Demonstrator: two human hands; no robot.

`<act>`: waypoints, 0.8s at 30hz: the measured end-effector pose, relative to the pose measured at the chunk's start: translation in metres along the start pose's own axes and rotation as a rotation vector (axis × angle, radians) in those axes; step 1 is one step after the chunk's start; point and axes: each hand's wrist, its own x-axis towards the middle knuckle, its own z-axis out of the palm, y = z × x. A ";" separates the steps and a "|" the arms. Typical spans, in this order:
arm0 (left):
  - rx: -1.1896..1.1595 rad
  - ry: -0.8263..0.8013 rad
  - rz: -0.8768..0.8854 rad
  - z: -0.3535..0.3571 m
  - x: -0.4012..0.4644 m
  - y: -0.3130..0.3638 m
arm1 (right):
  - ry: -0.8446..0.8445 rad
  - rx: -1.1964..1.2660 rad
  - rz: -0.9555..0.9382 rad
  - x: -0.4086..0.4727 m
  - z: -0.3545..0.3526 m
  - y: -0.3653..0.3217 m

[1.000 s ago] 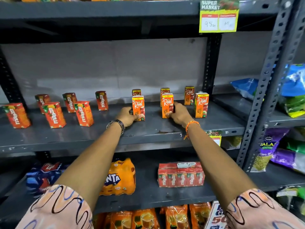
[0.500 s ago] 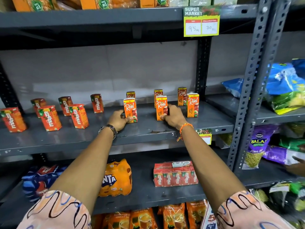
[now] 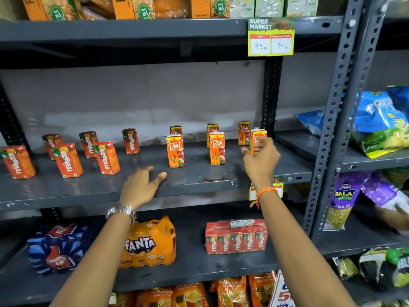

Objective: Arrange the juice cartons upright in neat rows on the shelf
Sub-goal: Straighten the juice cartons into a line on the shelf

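We held our left hand spread and empty over the shelf, our right hand loosely apart at the rightmost upright Real carton.

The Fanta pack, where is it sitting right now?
In the head view, the Fanta pack lies on the shelf below the juice cartons, left of centre, between the blue Thums Up pack and the wrapped Maaza multipack.

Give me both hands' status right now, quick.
Left hand: open, fingers spread, holding nothing, over the shelf front edge.
Right hand: fingers curled at the rightmost front Real carton; grip cannot be told.
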 end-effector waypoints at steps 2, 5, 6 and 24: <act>0.179 0.100 0.087 0.009 -0.030 -0.011 | 0.169 -0.138 -0.078 0.003 -0.013 0.000; 0.437 0.211 0.176 0.027 -0.048 -0.022 | 0.043 -0.350 0.056 0.023 -0.009 0.003; 0.457 0.236 0.180 0.030 -0.048 -0.023 | -0.031 -0.404 0.121 0.028 -0.005 0.004; 0.450 0.307 0.195 0.034 -0.046 -0.026 | -0.168 -0.448 0.297 0.041 0.001 0.011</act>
